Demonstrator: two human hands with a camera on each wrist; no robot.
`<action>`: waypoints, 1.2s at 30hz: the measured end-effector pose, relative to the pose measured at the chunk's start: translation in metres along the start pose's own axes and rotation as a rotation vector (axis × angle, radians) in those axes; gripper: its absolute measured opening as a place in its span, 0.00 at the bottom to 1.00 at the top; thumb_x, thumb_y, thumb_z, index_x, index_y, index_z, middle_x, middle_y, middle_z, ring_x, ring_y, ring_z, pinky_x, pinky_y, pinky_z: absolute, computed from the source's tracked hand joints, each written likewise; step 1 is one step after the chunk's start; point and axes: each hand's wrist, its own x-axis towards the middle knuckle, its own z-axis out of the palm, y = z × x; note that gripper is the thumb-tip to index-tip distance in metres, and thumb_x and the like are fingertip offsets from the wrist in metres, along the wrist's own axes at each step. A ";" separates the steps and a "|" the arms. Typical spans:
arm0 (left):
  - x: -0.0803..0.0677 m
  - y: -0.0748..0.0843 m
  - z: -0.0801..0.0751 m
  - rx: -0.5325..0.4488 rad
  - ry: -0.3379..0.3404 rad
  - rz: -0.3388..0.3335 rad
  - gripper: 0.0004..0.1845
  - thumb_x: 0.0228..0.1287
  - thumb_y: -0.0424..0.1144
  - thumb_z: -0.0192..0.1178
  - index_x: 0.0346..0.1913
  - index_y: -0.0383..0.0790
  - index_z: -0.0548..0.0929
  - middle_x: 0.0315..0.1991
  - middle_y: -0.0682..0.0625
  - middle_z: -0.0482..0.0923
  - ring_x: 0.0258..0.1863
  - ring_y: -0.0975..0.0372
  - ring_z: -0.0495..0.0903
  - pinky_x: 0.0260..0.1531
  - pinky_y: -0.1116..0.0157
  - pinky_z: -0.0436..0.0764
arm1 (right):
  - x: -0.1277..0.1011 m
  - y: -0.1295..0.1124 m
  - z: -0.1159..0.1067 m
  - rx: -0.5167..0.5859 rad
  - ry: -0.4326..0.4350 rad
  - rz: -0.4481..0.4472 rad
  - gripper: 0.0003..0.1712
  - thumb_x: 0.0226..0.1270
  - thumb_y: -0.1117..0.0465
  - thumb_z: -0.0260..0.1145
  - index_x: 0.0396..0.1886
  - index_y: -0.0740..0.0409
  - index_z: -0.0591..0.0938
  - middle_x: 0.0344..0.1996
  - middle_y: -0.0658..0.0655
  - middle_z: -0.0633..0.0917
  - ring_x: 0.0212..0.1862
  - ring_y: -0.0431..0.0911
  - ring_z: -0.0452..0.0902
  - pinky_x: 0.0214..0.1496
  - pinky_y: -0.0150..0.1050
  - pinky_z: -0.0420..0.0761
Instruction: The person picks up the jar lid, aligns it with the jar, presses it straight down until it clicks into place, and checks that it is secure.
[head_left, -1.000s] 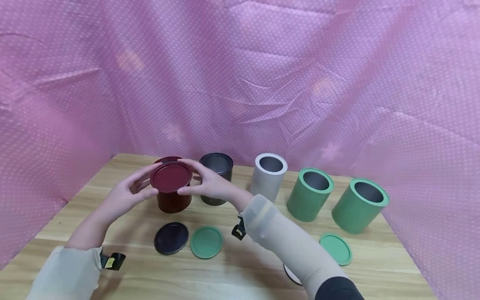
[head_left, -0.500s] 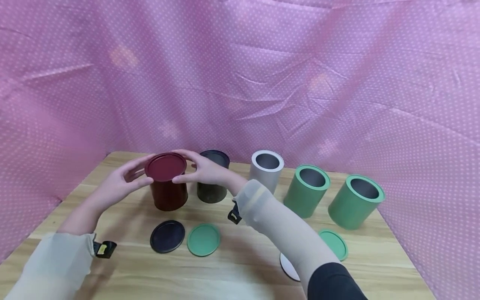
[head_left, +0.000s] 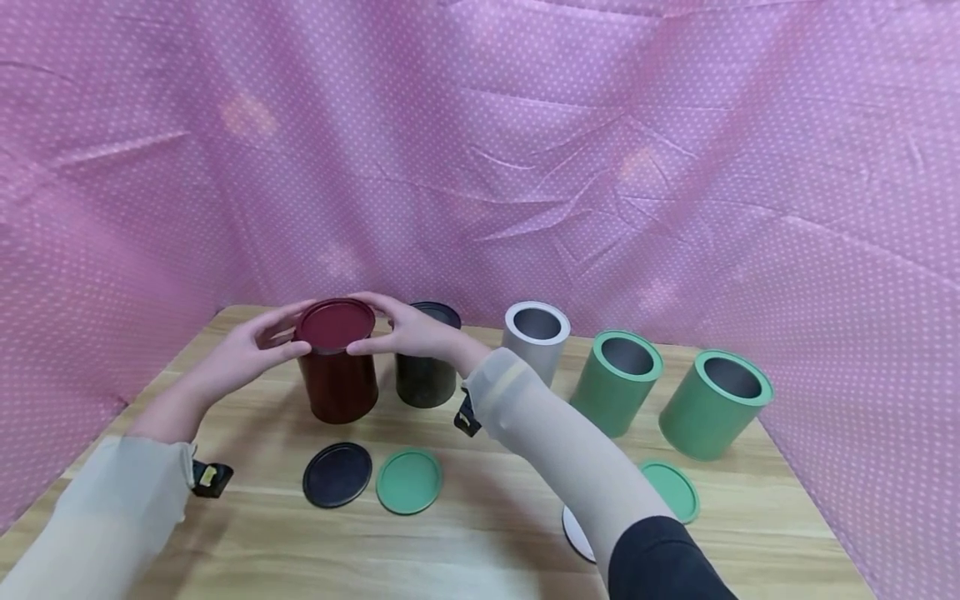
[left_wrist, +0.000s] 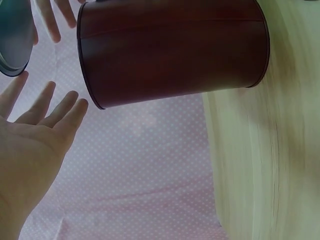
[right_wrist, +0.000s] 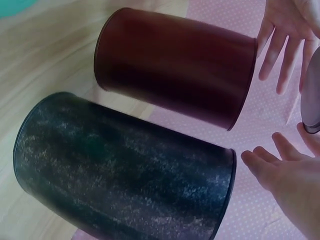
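From the head view, the left hand (head_left: 247, 357) and the right hand (head_left: 408, 333) hold a dark red lid (head_left: 334, 323) by its edge between straight fingers, just over or on the dark red can (head_left: 337, 385), which stands on the wooden table (head_left: 480, 542) beside the black can (head_left: 425, 377). In the left wrist view the left hand (left_wrist: 30, 150) shows spread, straight fingers (left_wrist: 62, 112) apart from the red can's wall. In the right wrist view the right hand (right_wrist: 285, 185) has relaxed fingers, and the lid seems to be the blurred rim at the edge.
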 end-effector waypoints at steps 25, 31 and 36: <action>0.012 -0.014 -0.007 0.016 -0.003 -0.064 0.36 0.71 0.45 0.56 0.76 0.41 0.54 0.75 0.36 0.53 0.69 0.33 0.55 0.64 0.38 0.62 | 0.020 0.009 -0.008 -0.028 -0.033 0.132 0.43 0.61 0.48 0.70 0.73 0.42 0.62 0.66 0.45 0.72 0.69 0.40 0.64 0.73 0.45 0.63; 0.008 -0.012 -0.006 0.026 0.026 -0.073 0.36 0.71 0.45 0.57 0.75 0.39 0.56 0.74 0.36 0.55 0.71 0.37 0.57 0.66 0.42 0.62 | 0.019 0.007 -0.006 -0.004 -0.044 0.120 0.43 0.60 0.50 0.71 0.73 0.44 0.62 0.64 0.45 0.74 0.65 0.38 0.69 0.70 0.40 0.67; 0.003 -0.016 -0.004 0.038 0.030 -0.092 0.36 0.71 0.46 0.56 0.76 0.41 0.55 0.74 0.36 0.55 0.70 0.36 0.58 0.65 0.40 0.63 | 0.021 0.007 -0.003 -0.019 -0.053 0.093 0.44 0.59 0.50 0.72 0.73 0.47 0.63 0.63 0.47 0.76 0.63 0.38 0.70 0.69 0.37 0.68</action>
